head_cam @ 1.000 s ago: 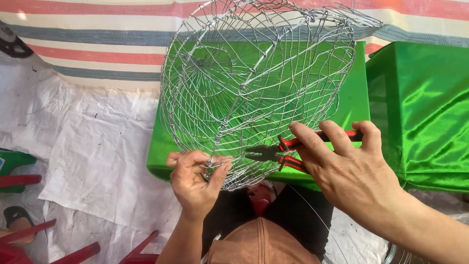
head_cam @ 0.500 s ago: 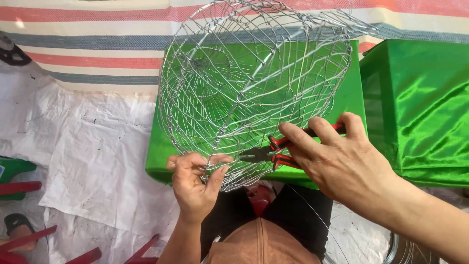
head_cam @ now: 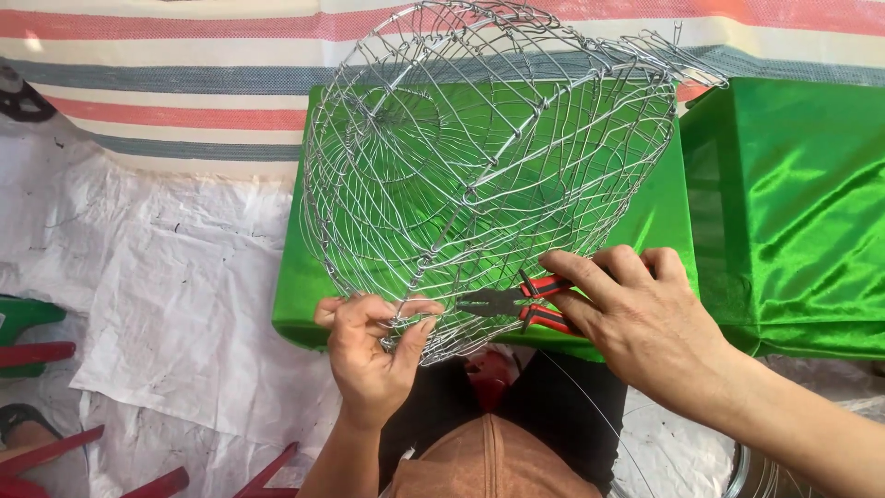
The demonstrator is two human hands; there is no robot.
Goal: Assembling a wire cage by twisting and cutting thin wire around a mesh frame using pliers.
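Plier handles (head_cam: 553,304) under right hand (head_cam: 654,327)

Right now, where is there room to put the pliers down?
Bare white sheet lies left of the green box, below the striped cloth. It is crowded where left hand and right hand work pliers on the wire basket.

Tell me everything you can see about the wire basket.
The wire basket is a round, open-mesh cage of thin silvery wire, tipped on its side above green satin-covered boxes. The left hand pinches its lower rim, while red-handled pliers in the right hand reach the rim's wires.
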